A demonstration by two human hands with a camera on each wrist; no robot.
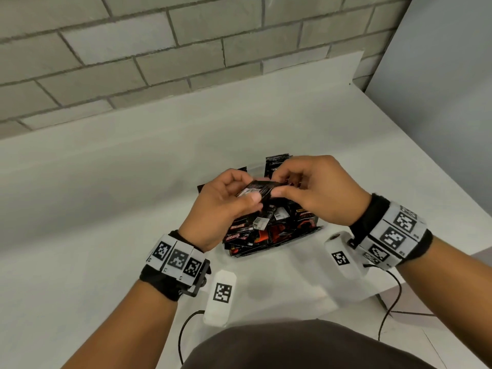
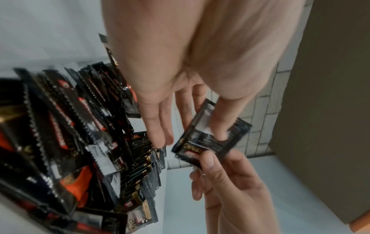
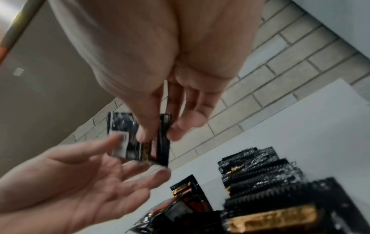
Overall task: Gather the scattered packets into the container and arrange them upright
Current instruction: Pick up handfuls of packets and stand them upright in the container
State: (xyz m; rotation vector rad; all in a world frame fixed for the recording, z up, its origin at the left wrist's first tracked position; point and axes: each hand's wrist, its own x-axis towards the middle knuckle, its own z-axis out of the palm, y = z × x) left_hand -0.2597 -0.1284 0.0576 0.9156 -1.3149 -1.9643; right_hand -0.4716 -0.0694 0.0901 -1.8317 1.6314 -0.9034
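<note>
In the head view, just left of centre, the left hand (image 1: 229,206) hangs above the heap with its thumb pressed on the near face of a single black packet (image 1: 259,189) and its fingers curled behind it. In the left wrist view the same packet (image 2: 210,134) sits right of centre, the thumb lying across its face and the other fingers (image 2: 160,123) stretched out nearly straight beside it. Below the hands, at centre frame, the container (image 1: 318,230) stands on the white table (image 1: 106,182); its clear wall barely shows and it is crammed with loose packets (image 1: 255,233) lying tilted and crosswise. At its far side, upper centre, a row of upright packets (image 1: 275,162) stands on edge, seen as serrated tops at lower right of the right wrist view. Right of centre, the right hand (image 1: 316,190) pinches the other end of the held packet between thumb and fingertips; its wrist view suggests a second, thinner packet (image 3: 164,139) in that pinch.

These sachets look light, thin and limp, with a glossy film that is probably slippery. A pinch on the crimped serrated end should hold best, with both flat faces squeezed to keep one from buckling as it slides into the row.
</note>
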